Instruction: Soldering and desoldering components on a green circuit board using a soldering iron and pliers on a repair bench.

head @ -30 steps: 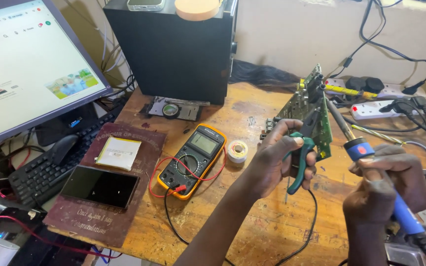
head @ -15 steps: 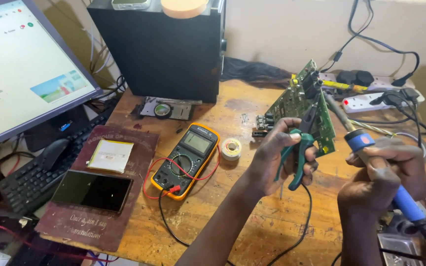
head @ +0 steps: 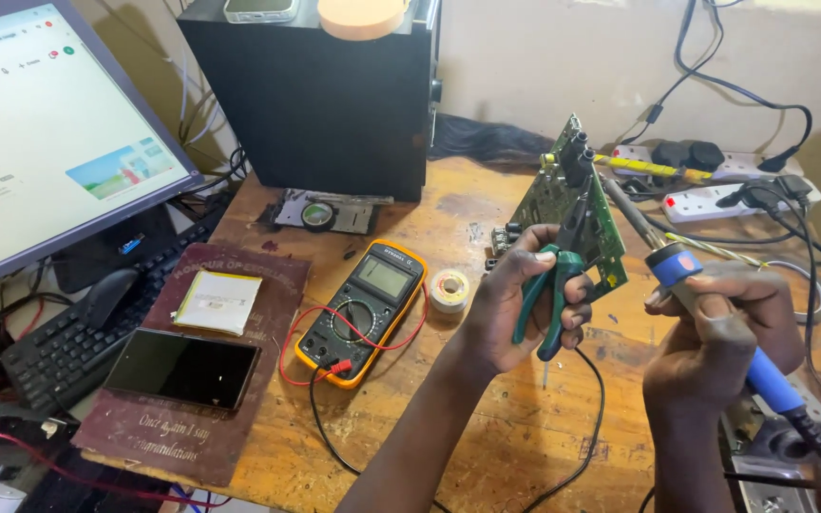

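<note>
My left hand (head: 523, 302) grips green-handled pliers (head: 555, 294) whose jaws clamp a green circuit board (head: 570, 209) held upright on its edge over the wooden desk (head: 486, 418). A blue-handled soldering iron (head: 686, 275) is held in my right hand (head: 724, 328), its metal shaft angled up-left so the tip rests against the board's right face. The iron's cord runs off to the lower right.
A yellow multimeter (head: 365, 309) with red and black leads lies left of my left hand, a solder reel (head: 448, 290) beside it. A dark phone (head: 181, 368) and flat battery (head: 219, 301) rest on a maroon plaque. Monitor (head: 40, 133), keyboard (head: 68, 347), black speaker box (head: 320, 90), power strips (head: 729, 185) surround.
The view has shifted slightly; both hands keep their grips, and the soldering iron tip stays against the board with little movement.
</note>
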